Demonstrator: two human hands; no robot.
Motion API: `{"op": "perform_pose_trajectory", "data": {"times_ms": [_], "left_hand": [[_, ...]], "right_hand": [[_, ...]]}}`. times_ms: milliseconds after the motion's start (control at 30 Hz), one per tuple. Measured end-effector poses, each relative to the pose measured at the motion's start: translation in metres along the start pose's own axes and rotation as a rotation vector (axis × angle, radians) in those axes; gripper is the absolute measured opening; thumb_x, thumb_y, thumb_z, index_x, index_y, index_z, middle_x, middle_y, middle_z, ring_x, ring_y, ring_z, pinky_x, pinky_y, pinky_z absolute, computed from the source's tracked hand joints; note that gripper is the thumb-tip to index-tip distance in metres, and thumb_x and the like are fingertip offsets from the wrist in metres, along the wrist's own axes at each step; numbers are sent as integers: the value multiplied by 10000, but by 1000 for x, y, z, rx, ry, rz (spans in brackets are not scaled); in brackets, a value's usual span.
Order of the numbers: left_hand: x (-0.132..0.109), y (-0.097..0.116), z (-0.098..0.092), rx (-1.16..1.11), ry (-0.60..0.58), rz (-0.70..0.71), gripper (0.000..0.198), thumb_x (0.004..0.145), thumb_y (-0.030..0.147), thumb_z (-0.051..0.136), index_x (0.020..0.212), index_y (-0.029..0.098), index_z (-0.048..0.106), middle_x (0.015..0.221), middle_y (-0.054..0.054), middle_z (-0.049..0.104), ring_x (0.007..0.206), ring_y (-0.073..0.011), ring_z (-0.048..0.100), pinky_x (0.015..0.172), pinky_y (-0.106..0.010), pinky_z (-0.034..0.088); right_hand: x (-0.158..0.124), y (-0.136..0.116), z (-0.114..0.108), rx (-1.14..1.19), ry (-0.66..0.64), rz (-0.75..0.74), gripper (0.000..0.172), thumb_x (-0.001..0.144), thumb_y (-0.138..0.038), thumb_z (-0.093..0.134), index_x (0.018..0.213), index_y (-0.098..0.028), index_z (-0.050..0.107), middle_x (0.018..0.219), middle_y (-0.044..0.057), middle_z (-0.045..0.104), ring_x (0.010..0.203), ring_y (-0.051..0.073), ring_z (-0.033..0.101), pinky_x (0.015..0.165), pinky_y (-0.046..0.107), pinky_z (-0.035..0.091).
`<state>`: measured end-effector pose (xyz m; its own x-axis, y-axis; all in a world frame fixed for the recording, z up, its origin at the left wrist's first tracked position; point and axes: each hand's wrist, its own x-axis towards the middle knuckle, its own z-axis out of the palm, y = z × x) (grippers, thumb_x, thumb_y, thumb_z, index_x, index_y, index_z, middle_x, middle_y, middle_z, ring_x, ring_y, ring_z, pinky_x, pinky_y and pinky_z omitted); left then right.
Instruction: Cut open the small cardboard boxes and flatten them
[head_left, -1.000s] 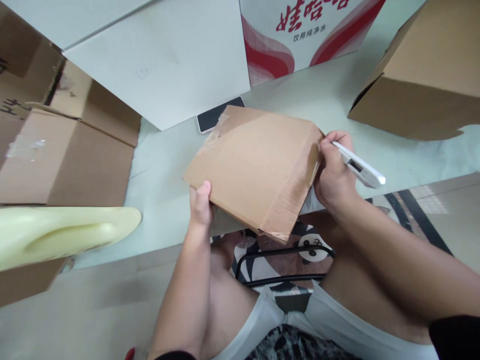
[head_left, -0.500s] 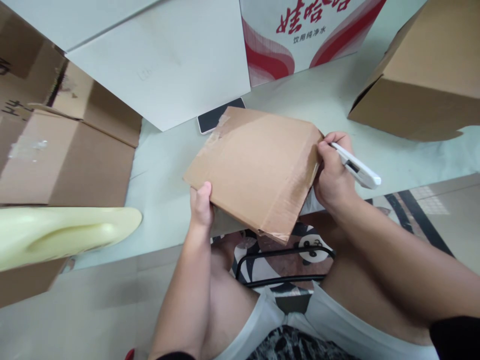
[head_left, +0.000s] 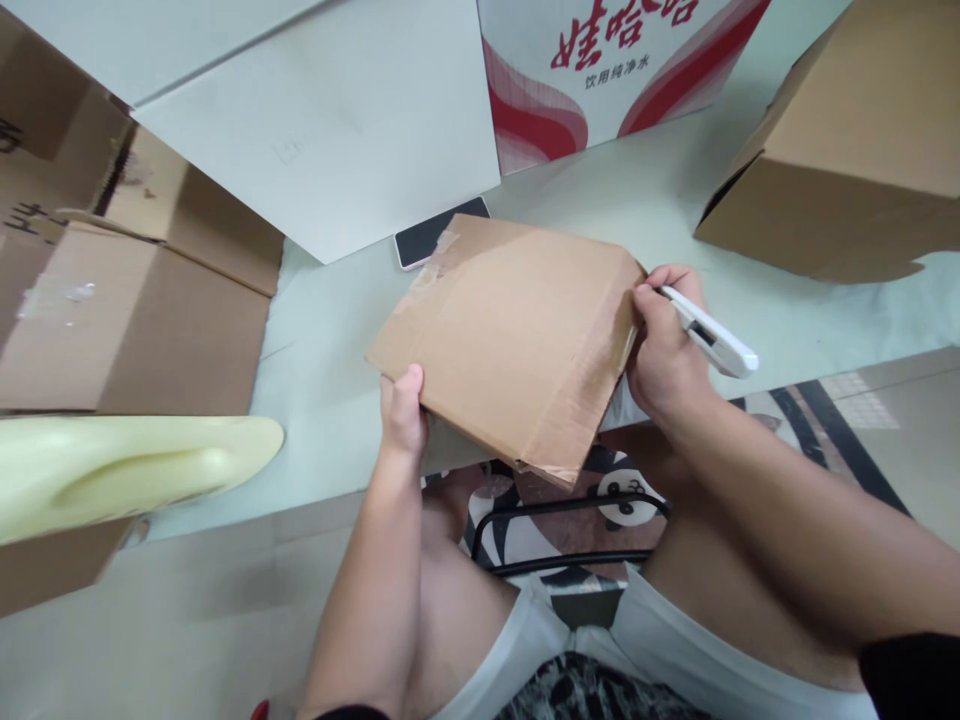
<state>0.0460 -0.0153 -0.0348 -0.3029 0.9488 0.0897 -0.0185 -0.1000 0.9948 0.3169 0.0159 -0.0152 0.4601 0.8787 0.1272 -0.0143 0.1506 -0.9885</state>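
Observation:
A flat brown cardboard box (head_left: pixel 510 335) with tape along its seams lies tilted over the near edge of the pale table (head_left: pixel 330 400). My left hand (head_left: pixel 403 415) grips its near left edge, thumb on top. My right hand (head_left: pixel 664 350) is closed round a white utility knife (head_left: pixel 709 332), whose tip meets the taped right edge of the box near its far corner.
A phone (head_left: pixel 427 238) lies half under the box's far corner. A large white box (head_left: pixel 315 120), a red-and-white printed carton (head_left: pixel 600 70) and brown cartons (head_left: pixel 840 170) (head_left: pixel 127 310) ring the table. A pale yellow plastic piece (head_left: pixel 135 470) juts in at left.
The knife in my right hand has shifted slightly left, tilting a little against the box's right edge. The box and my left hand have stayed put.

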Motion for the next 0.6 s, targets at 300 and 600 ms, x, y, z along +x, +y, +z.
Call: {"op": "perform_pose_trajectory", "data": {"times_ms": [300, 600], "left_hand": [[0, 1, 0, -18, 21, -22, 657, 708, 712, 745, 1110, 193, 723, 1158, -122, 750, 1219, -350, 674, 1078, -437, 532], [-1, 0, 2, -39, 50, -48, 648, 689, 695, 767, 1107, 203, 714, 1140, -114, 749, 1213, -343, 673, 1074, -432, 529]], "right_hand": [[-1, 0, 0, 9, -6, 2, 170, 890, -354, 585, 847, -278, 440, 770, -9, 387, 680, 187, 414, 657, 372, 344], [-3, -5, 1, 33, -10, 29, 174, 848, -371, 606, 847, -278, 459, 761, -13, 409, 673, 178, 395, 645, 364, 320]]}}
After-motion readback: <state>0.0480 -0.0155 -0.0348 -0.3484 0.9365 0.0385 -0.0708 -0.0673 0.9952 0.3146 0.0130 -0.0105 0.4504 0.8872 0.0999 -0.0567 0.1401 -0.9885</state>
